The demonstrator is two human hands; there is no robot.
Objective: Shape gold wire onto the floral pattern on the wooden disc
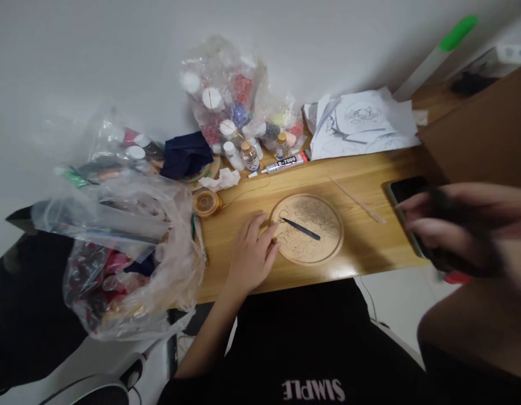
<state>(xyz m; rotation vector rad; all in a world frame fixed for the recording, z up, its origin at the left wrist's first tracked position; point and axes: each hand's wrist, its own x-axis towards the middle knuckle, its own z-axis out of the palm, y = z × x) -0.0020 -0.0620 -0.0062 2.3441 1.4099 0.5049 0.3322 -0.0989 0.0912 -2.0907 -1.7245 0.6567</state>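
My left hand [252, 253] lies on the table with its fingers spread, fingertips on the left rim of a round board [328, 250]. Fine line drawings cover the board, and black tweezers [302, 229] lie across it. At the right, my right hand [450, 230] is smeared by motion above a phone [408, 191]. Its fingers are bent around something dark and blurred, whose kind I cannot make out. Between the board and the phone lies a thin pale stick [357, 199].
Behind the board lie a B-7000 glue tube [286, 163], small bottles [250, 156] and bags of beads [241, 90]. Printed drawings [362, 124] lean at the back right. A plastic bag [171, 281] bulges over the left edge, beside a roll of thread [207, 203]. Cardboard [484, 129] stands right.
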